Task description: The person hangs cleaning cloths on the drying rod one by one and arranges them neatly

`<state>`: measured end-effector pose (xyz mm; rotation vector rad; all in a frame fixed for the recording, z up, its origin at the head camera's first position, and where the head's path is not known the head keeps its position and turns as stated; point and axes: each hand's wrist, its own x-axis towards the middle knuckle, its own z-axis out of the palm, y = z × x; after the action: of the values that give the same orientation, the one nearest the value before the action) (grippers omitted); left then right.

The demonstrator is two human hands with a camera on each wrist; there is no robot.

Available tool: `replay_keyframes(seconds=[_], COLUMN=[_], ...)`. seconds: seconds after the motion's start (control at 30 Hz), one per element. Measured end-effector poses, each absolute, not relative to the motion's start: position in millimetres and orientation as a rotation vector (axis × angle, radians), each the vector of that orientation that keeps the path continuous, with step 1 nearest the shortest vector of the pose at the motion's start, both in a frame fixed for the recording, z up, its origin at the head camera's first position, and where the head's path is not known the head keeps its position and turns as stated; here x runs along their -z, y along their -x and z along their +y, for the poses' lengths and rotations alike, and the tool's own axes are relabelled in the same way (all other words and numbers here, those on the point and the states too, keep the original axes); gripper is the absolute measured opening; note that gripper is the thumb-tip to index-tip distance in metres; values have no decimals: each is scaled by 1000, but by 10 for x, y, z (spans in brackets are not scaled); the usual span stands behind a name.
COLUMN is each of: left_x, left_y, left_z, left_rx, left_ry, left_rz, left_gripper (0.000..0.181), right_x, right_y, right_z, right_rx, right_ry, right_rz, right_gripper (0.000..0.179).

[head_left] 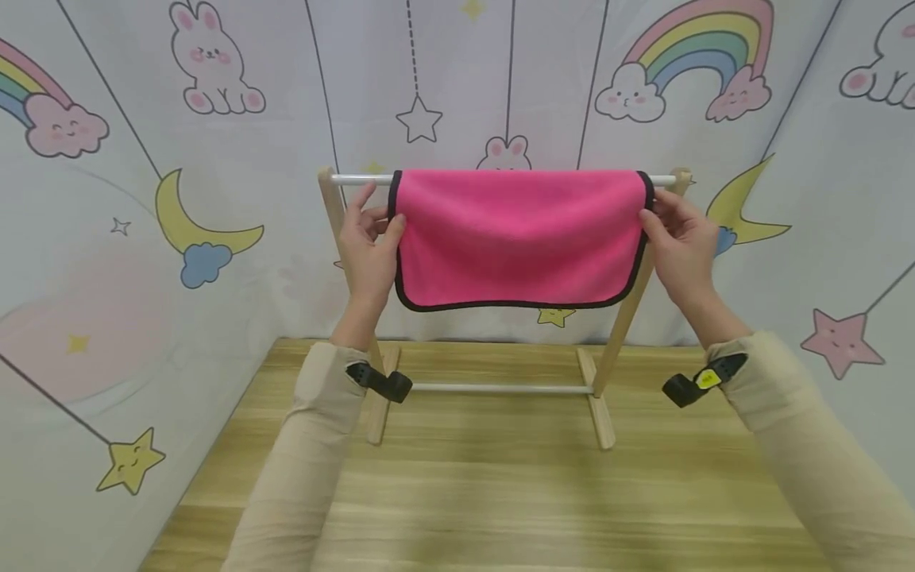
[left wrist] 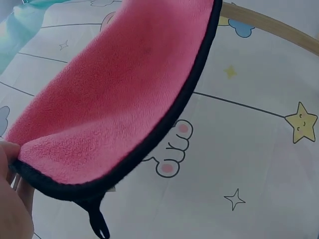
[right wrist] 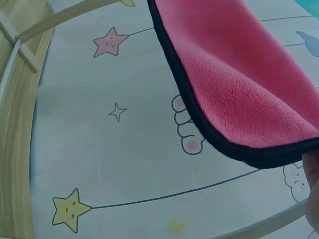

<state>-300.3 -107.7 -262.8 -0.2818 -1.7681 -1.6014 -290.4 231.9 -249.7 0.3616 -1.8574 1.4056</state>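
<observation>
A pink towel [head_left: 522,238] with black edging hangs over the white top rod [head_left: 362,180] of a wooden rack in the head view. My left hand [head_left: 370,254] pinches its left edge just below the rod, thumb on the front. At the opposite edge, my right hand [head_left: 682,246] pinches the towel the same way. The left wrist view shows the fluffy towel [left wrist: 124,89] bowed, with a small black loop [left wrist: 97,219] dangling from its border. In the right wrist view the towel [right wrist: 239,99] curves down to the fingers at the right side.
The rack's wooden posts [head_left: 625,326] stand on feet joined by a lower white rod [head_left: 500,389]. Beneath is a wood-grain tabletop [head_left: 493,492]. Behind and at both sides hangs a pale curtain [head_left: 286,159] printed with rabbits, stars and rainbows.
</observation>
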Motion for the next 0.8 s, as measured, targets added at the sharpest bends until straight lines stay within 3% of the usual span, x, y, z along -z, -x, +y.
replay_keyframes(seconds=[0.33, 0.8], left_x=[2526, 3055], left_y=[3088, 3108], left_z=[-1075, -1212], left_rx=[1706, 1887], left_ry=[87, 248], left_rz=[-1842, -2005], left_gripper=[34, 33], right_x=[2492, 2989], right_y=[3126, 3069], right_z=[2340, 2367], right_rx=[-1709, -1764], right_ry=[-233, -316], right_rz=[-1765, -1885], right_gripper=[28, 17])
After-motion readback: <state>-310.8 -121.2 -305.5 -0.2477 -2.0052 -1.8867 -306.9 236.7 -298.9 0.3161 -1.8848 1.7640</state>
